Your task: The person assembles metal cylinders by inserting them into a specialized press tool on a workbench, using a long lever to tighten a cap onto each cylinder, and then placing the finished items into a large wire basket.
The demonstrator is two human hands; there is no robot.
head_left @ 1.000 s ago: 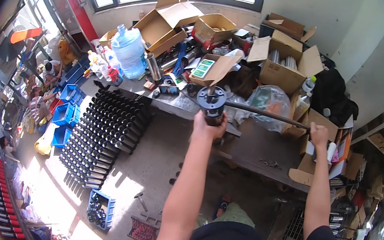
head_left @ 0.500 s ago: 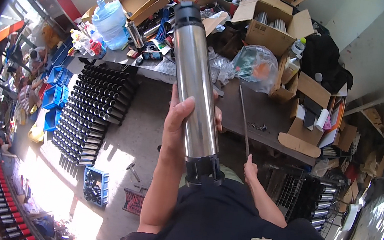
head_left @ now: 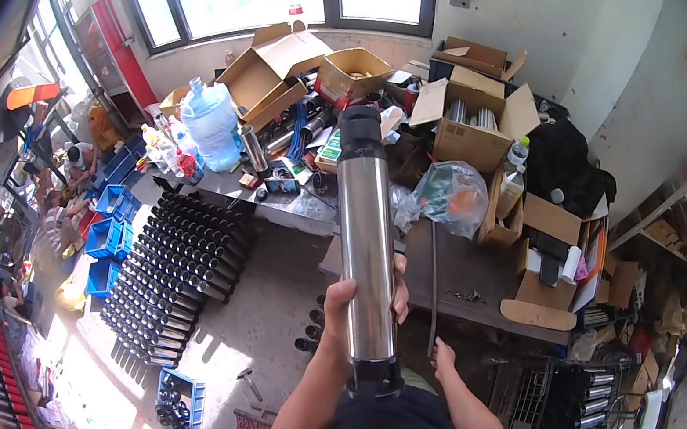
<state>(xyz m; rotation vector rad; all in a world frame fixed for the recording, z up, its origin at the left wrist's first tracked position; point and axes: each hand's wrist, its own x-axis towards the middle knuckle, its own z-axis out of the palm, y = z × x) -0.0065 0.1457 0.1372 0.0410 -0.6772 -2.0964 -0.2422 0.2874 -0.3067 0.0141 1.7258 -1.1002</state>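
A shiny steel cylinder (head_left: pixel 364 253) with a black cap (head_left: pixel 362 133) at its far end and a black slotted fitting (head_left: pixel 375 377) at its near end stands out before my chest, tilted. My left hand (head_left: pixel 339 316) is wrapped round its lower half, thumb on the left side and fingertips showing on the right. To the right, my right hand (head_left: pixel 442 360) is closed on the near end of a long thin metal rod (head_left: pixel 436 290). The rod's far end reaches over the dark workbench (head_left: pixel 477 274).
Cardboard boxes (head_left: pixel 465 142), a blue water jug (head_left: pixel 211 125) and a plastic bag (head_left: pixel 453 197) crowd the bench. Rows of similar steel tubes (head_left: pixel 174 278) stand on the floor at left, near blue crates (head_left: pixel 109 240). A wire cage (head_left: pixel 531 398) of tubes is at right. People are at far left.
The view has tilted up, showing more window and wall. In it, the cylinder and both hands sit lower and farther right. Both hands keep their holds.
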